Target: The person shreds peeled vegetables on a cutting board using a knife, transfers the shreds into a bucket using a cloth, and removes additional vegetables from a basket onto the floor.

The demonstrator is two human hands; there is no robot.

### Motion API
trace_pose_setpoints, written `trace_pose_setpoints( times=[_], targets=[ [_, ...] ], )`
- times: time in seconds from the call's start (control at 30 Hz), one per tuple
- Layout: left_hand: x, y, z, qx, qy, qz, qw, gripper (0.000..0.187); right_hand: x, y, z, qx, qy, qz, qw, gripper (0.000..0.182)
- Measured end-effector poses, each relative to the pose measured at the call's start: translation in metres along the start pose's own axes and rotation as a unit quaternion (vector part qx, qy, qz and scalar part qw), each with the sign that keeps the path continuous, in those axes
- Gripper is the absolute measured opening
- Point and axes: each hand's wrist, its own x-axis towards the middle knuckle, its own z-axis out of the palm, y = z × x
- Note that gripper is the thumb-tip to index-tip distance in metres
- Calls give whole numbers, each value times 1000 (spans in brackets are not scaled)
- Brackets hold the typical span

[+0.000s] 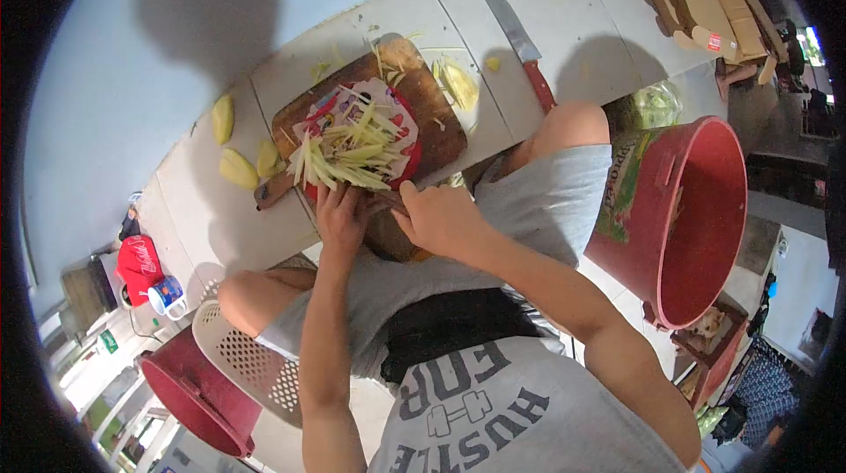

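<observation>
A red plate (411, 154) lined with a patterned sheet rests on a wooden cutting board (441, 131). Pale green-yellow strips (357, 148) are heaped on it. At the plate's near rim, my left hand (342, 219) has its fingers closed over the edge beside the strips. My right hand (441, 217) is closed at the rim's near right, thumb and fingers together; part of its grip is hidden. A brown wooden handle (271, 191) sticks out at the board's left corner. Peeled pale yellow pieces (238, 169) lie left of the board.
A large knife (515, 37) with a red handle lies on the tiled surface (388, 10). More cut pieces (458, 85) sit right of the board. A red bucket (652, 217) stands at right, a second red bucket (201, 398) and a white perforated basket (247, 354) at lower left.
</observation>
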Motion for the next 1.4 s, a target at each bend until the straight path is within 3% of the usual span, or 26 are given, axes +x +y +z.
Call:
trace_pose_setpoints(
  times=[0.47,0.57,0.67,0.73,0.77,0.83,0.97,1.17,1.4],
  targets=[
    [-2,-3,4,3,7,-19,1000,31,1,0,-8,20,-44,5,999,36],
    [7,-3,2,-8,39,-9,999,27,8,11,6,17,-3,-2,1000,38],
    [12,-13,-2,-21,-1,15,1000,23,3,7,-6,10,18,-16,1000,38],
    [11,-19,0,-104,-32,-115,987,22,-4,3,-24,9,44,10,999,37],
    [14,-19,0,-101,-30,-118,987,22,-5,4,-30,10,42,6,999,37],
    [45,-1,-9,-55,37,-65,996,21,-5,10,-41,20,74,29,997,36],
    [59,2,-5,-38,-52,-55,996,23,-3,22,-45,-1,56,55,997,36],
    [51,4,-3,1,-22,-5,1000,25,1,32,-36,-38,22,11,999,35],
    [47,4,-1,-13,-29,-5,999,25,-3,26,-48,-33,-15,7,999,34]
  ],
)
